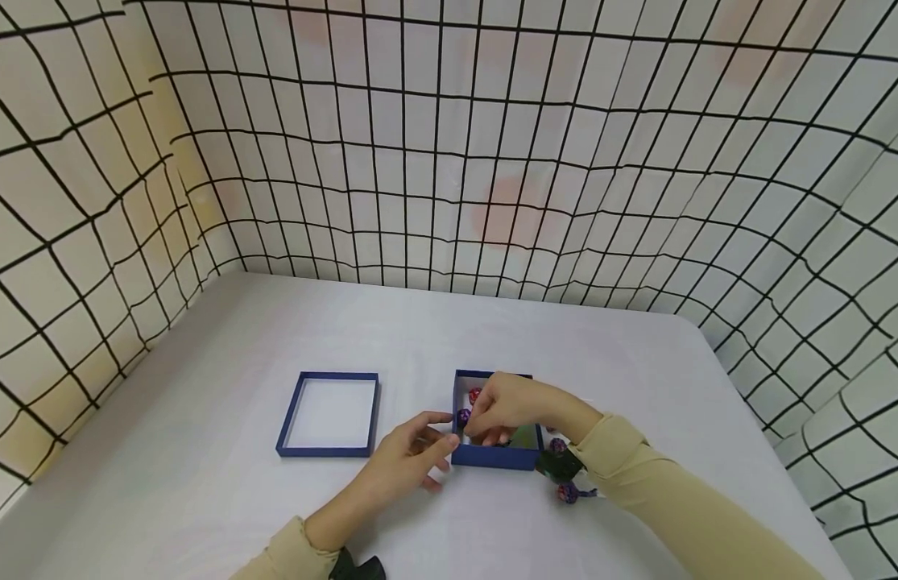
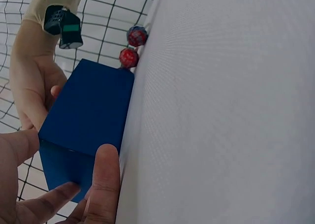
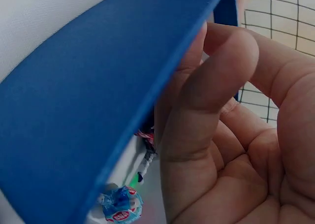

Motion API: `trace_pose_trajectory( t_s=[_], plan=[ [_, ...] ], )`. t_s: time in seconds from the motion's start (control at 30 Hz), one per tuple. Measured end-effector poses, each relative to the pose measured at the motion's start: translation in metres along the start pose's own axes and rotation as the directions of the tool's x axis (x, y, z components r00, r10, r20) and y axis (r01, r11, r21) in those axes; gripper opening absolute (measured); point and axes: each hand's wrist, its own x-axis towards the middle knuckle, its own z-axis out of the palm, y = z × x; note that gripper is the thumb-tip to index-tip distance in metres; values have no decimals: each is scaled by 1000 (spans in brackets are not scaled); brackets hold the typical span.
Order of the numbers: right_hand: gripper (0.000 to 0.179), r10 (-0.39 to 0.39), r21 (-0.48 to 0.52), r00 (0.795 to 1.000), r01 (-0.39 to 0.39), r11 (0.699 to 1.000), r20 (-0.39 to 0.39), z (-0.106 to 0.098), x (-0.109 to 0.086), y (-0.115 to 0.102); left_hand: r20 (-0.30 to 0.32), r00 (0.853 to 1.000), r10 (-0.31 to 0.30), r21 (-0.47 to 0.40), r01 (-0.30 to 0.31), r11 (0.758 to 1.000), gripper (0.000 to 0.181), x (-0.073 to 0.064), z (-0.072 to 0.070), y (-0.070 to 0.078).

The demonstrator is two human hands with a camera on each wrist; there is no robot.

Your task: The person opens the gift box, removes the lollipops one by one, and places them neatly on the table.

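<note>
An open blue box [image 1: 495, 457] with a white inside stands on the table. In it lie wrapped lollipops, a red one [image 1: 474, 395] and a purple one [image 1: 464, 417] in the head view; a light-blue one [image 3: 122, 204] shows in the right wrist view. My right hand [image 1: 502, 407] reaches into the box with bent fingers; the near wall hides its fingertips, so I cannot tell whether they grip a lollipop. My left hand [image 1: 408, 451] rests its fingertips at the box's left side, thumb [image 2: 22, 145] by the top corner and fingers loosely spread.
To the left lies a shallow blue-rimmed lid [image 1: 325, 453], white inside. More lollipops sit on the white table [image 1: 202, 451] right of the box, one purple [image 1: 567, 493] near my right sleeve [image 1: 659, 483]. A black-grid white curtain [image 1: 420, 161] surrounds the back and sides.
</note>
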Motion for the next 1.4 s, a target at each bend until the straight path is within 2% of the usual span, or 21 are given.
trace_pose_trajectory(
  t_s=[0.37,0.63,0.77,1.13,1.4],
  plan=[
    [14,37,-66,998,-40,997,-44,0,1,1,-5,1000,-4,3,4,1000,50,0,1,0],
    [17,12,6,1000,-12,1000,18,0,4,1,-8,1000,-2,8,2,1000,49,0,0,0],
    [18,21,-9,1000,-21,1000,22,0,5,2,-1,1000,1,3,-1,1000,49,0,1,0],
    [18,24,-128,995,-37,991,-97,-13,-3,-6,-5,1000,2,3,-2,1000,50,2,2,1],
    [14,55,-172,993,-73,982,-107,-14,-5,-8,-7,1000,2,-1,-2,1000,49,1,2,1]
  ],
)
